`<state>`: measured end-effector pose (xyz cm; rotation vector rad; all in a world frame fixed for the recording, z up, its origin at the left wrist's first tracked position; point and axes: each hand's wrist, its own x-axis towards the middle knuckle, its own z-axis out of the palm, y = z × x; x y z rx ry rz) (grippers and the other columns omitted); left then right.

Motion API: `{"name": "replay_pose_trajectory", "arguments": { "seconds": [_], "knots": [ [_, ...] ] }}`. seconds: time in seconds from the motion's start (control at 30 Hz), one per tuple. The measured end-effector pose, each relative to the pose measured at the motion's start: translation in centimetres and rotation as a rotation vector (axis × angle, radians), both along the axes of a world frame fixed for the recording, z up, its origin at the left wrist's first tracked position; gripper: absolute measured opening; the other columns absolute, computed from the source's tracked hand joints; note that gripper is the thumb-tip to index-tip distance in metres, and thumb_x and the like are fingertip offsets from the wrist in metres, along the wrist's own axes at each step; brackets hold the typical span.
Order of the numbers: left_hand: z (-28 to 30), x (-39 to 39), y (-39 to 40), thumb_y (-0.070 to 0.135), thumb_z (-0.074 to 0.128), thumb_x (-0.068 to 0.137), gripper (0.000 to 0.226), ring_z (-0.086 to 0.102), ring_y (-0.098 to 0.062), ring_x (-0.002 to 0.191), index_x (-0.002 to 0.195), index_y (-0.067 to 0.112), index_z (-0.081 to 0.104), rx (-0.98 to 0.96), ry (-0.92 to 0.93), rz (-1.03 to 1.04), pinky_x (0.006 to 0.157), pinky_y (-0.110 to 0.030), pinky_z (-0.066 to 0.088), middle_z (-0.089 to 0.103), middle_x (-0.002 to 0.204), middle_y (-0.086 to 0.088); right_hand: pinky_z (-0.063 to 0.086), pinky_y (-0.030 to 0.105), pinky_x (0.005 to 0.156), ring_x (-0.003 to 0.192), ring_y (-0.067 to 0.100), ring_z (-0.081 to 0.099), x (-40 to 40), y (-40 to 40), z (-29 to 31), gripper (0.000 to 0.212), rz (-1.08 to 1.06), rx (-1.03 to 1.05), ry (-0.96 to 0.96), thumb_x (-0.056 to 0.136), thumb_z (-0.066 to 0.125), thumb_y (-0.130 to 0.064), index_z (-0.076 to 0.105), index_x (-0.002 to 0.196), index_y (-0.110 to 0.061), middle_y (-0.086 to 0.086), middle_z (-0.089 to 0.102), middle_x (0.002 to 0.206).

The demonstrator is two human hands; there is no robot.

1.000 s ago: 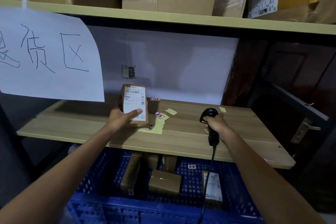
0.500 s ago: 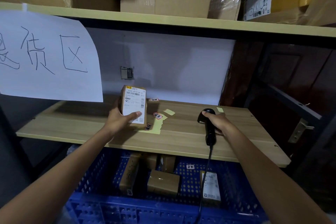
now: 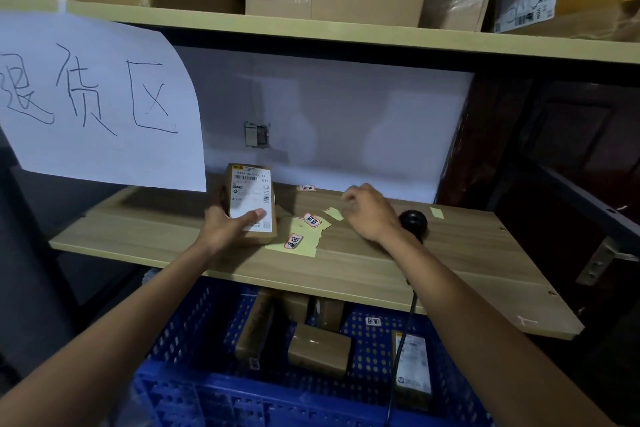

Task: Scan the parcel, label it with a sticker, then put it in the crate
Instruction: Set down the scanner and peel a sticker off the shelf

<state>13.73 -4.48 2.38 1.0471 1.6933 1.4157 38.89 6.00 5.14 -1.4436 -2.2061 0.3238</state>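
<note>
My left hand (image 3: 227,227) grips a small brown parcel (image 3: 251,202) with a white shipping label, standing it upright on the wooden shelf (image 3: 363,263). The black scanner (image 3: 412,221) lies on the shelf behind my right wrist, its cable hanging over the front edge. My right hand (image 3: 369,213) hovers over the shelf left of the scanner, fingers loosely curled and holding nothing, near yellow backing paper (image 3: 300,236) with red-and-white stickers (image 3: 312,219). A blue crate (image 3: 194,388) sits below the shelf with several parcels inside.
A white handwritten paper sign (image 3: 97,107) hangs at the left from the upper shelf (image 3: 346,35), which carries cardboard boxes. One loose sticker (image 3: 306,188) lies near the back wall, and a yellow scrap (image 3: 436,212) lies right of the scanner. A dark door frame stands at the right.
My right hand set the scanner down on the shelf, let go of it and moved left toward the stickers. The left hand still holds the parcel upright.
</note>
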Motion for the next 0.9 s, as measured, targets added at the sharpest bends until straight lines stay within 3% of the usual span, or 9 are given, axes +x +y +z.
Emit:
{"name": "replay_pose_trajectory", "arguments": {
  "seconds": [0.13,0.27,0.4,0.47,0.57,0.7,0.77,0.9],
  "knots": [
    [-0.2,0.1,0.1,0.017,0.078,0.081,0.032,0.068,-0.022,0.087,0.107,0.013,0.06,0.026,-0.006,0.026,0.091,-0.039,0.055,0.068,0.108,-0.012,0.049,0.03,0.09,0.108,0.024,0.064,-4.5,-0.5,-2.3,0.031,0.185,-0.196,-0.079,0.084,0.068,-0.031,0.07,0.113,-0.02,0.005,0.069,0.12],
    [-0.1,-0.2,-0.1,0.014,0.079,0.081,0.04,0.067,-0.012,0.082,0.112,0.016,0.054,0.06,0.028,0.021,0.074,-0.025,0.054,0.066,0.109,-0.009,0.053,0.039,0.092,0.106,0.029,0.064,-7.0,-0.5,-4.6,0.029,0.213,-0.204,-0.131,0.081,0.068,-0.037,0.071,0.103,-0.019,0.008,0.069,0.118],
    [0.2,0.1,-0.5,0.009,0.077,0.082,0.047,0.061,-0.02,0.093,0.115,0.019,0.045,0.087,0.079,0.028,0.087,-0.029,0.048,0.06,0.111,-0.006,0.05,0.038,0.097,0.112,0.029,0.063,-8.0,0.0,-4.8,0.043,0.201,-0.269,-0.129,0.074,0.075,-0.034,0.071,0.113,-0.015,0.009,0.069,0.12],
    [0.2,0.1,-0.7,0.008,0.076,0.083,0.044,0.058,-0.02,0.096,0.113,0.019,0.044,0.076,0.089,0.032,0.09,-0.028,0.045,0.057,0.111,-0.004,0.05,0.034,0.097,0.108,0.025,0.066,-8.2,0.5,-4.7,0.046,0.182,-0.351,-0.085,0.069,0.079,-0.029,0.072,0.113,-0.015,0.006,0.071,0.11],
    [0.0,-0.1,-0.6,0.012,0.077,0.083,0.048,0.059,-0.021,0.098,0.115,0.019,0.042,0.054,0.091,0.019,0.089,-0.029,0.046,0.057,0.119,-0.009,0.048,0.026,0.079,0.088,0.019,0.064,-8.3,0.4,-4.4,0.025,0.194,-0.376,-0.009,0.069,0.08,-0.015,0.075,0.093,-0.017,0.001,0.066,0.087],
    [-0.2,-0.3,-0.4,0.013,0.077,0.083,0.042,0.061,-0.023,0.097,0.111,0.02,0.047,0.058,0.113,0.012,0.09,-0.03,0.047,0.06,0.118,-0.01,0.051,0.031,0.083,0.088,0.02,0.068,-8.0,0.0,-4.4,0.019,0.161,-0.346,0.012,0.065,0.082,-0.021,0.064,0.067,-0.025,-0.004,0.07,0.082],
    [-0.1,-0.3,-0.4,0.014,0.078,0.082,0.035,0.064,-0.025,0.096,0.104,0.024,0.052,0.061,0.105,0.007,0.091,-0.032,0.051,0.064,0.116,-0.01,0.05,0.028,0.08,0.086,0.02,0.067,-7.7,-0.1,-4.3,0.021,0.176,-0.35,0.058,0.065,0.082,-0.02,0.063,0.072,-0.026,-0.006,0.067,0.08],
    [-0.4,-0.9,-0.2,0.019,0.079,0.081,0.026,0.07,-0.03,0.1,0.089,0.032,0.058,0.047,0.043,0.019,0.099,-0.046,0.054,0.07,0.111,-0.013,0.039,0.013,0.056,0.077,0.015,0.055,-7.0,-0.8,-4.0,0.03,0.245,-0.386,0.168,0.074,0.079,-0.009,0.07,0.102,-0.014,-0.003,0.057,0.081]
  ]
}}
